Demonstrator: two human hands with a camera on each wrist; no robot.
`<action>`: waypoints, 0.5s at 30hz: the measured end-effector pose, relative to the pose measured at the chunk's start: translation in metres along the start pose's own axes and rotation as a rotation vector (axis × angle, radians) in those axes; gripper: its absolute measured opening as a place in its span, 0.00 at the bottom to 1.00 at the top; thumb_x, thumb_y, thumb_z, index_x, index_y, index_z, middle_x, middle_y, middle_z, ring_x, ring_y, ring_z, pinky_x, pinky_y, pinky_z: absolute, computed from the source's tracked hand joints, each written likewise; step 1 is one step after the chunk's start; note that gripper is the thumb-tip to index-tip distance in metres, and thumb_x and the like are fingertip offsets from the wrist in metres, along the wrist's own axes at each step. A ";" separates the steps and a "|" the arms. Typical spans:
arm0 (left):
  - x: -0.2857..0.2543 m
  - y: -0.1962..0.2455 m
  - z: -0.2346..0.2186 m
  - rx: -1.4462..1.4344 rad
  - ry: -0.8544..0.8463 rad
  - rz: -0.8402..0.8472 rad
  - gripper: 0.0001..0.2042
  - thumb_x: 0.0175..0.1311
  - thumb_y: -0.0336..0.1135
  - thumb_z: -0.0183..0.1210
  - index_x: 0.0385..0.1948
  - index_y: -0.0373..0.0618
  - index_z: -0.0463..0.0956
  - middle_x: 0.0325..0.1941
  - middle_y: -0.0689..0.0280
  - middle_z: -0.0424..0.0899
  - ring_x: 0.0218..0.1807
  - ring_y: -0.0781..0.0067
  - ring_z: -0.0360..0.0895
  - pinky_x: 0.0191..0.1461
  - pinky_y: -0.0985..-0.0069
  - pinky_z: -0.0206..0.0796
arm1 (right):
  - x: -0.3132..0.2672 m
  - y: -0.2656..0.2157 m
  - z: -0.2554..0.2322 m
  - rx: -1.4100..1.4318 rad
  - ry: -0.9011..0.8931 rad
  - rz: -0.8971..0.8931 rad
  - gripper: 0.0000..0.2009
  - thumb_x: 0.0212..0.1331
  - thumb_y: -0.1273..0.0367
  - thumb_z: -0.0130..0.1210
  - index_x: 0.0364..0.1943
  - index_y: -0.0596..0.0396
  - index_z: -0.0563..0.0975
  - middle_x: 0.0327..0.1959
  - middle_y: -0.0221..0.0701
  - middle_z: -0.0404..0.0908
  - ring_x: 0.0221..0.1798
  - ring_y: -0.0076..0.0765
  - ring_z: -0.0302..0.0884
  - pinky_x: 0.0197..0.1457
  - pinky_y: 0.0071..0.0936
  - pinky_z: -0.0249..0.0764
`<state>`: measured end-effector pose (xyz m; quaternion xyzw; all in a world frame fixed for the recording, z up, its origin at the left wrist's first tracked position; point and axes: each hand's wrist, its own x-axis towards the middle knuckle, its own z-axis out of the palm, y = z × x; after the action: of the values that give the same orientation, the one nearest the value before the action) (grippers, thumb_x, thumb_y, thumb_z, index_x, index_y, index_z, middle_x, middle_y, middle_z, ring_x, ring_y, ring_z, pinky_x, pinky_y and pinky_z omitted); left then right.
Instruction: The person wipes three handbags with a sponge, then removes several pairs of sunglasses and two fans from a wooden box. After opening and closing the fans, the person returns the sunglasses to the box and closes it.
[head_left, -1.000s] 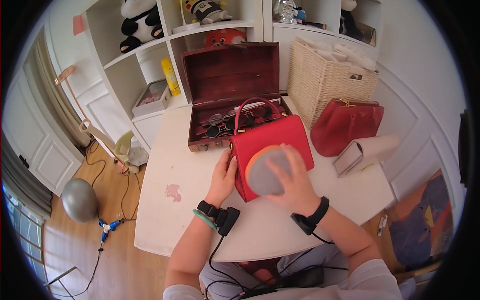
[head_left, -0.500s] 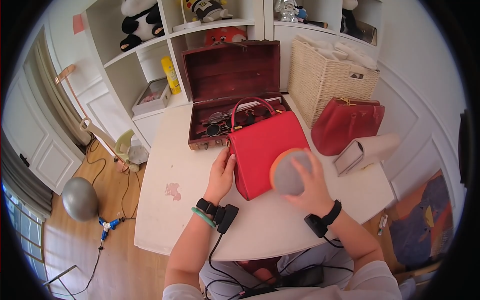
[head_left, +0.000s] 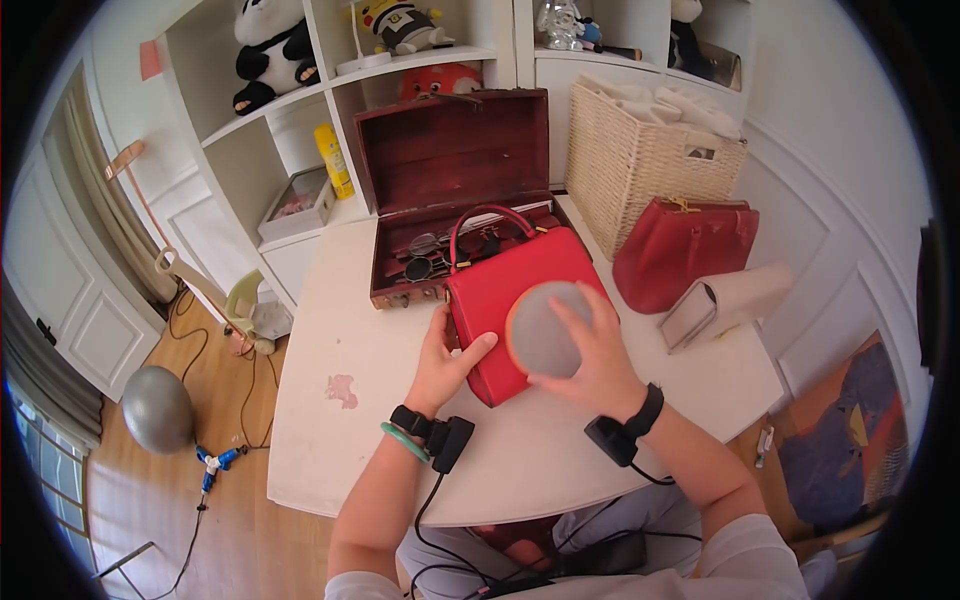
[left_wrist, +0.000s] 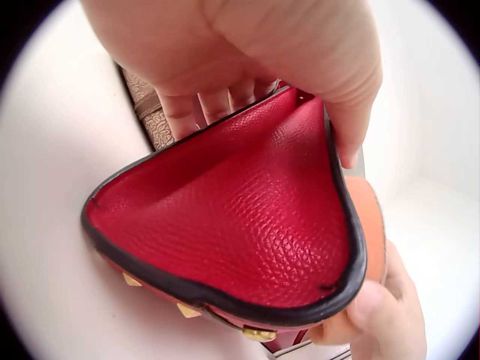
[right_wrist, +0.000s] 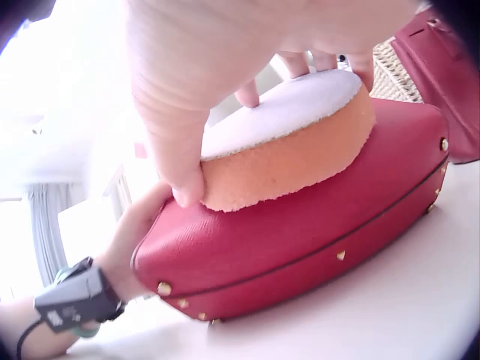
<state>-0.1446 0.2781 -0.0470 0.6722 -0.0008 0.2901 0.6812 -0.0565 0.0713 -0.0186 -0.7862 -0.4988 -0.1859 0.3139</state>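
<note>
A red handbag (head_left: 478, 300) with a top handle stands tilted on the table, its flat face toward me. My left hand (head_left: 442, 362) grips its left side, the thumb over the front and the other fingers behind. In the left wrist view the bag's folded side panel (left_wrist: 247, 217) shows, edged in black. My right hand (head_left: 600, 365) holds a round sponge (head_left: 545, 335), grey on top with an orange body, by its rim. The sponge (right_wrist: 292, 169) lies against the bag's face in the right wrist view; gold studs dot the bag's bottom.
Behind the bag an open dark red case (head_left: 455, 150) holds several pairs of glasses. To the right stand a darker red handbag (head_left: 680, 255), a beige flap bag (head_left: 725, 305) and a woven basket (head_left: 650, 160). The white table (head_left: 345, 450) has a worn patch at left.
The sponge in my right hand went right across the bag's face, then came back left. My left thumb has shifted onto the front of the bag. The head view has tilted slightly.
</note>
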 end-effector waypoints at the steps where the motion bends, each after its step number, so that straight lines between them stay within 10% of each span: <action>1: 0.000 0.001 0.000 0.043 -0.040 -0.008 0.29 0.58 0.35 0.63 0.58 0.35 0.58 0.52 0.59 0.75 0.52 0.71 0.74 0.56 0.75 0.66 | 0.005 0.007 0.000 -0.005 0.070 0.086 0.43 0.36 0.58 0.70 0.62 0.51 0.64 0.64 0.52 0.52 0.65 0.62 0.52 0.67 0.49 0.53; 15: -0.005 0.013 0.009 0.204 -0.164 0.113 0.30 0.53 0.28 0.64 0.59 0.37 0.61 0.50 0.61 0.76 0.50 0.71 0.73 0.56 0.74 0.64 | 0.043 -0.019 -0.043 -0.061 0.092 -0.003 0.35 0.38 0.55 0.66 0.52 0.63 0.73 0.59 0.54 0.62 0.58 0.60 0.62 0.59 0.47 0.62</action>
<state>-0.1510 0.2671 -0.0360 0.7582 -0.0650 0.2706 0.5897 -0.0539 0.0764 0.0452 -0.7854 -0.4789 -0.2376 0.3122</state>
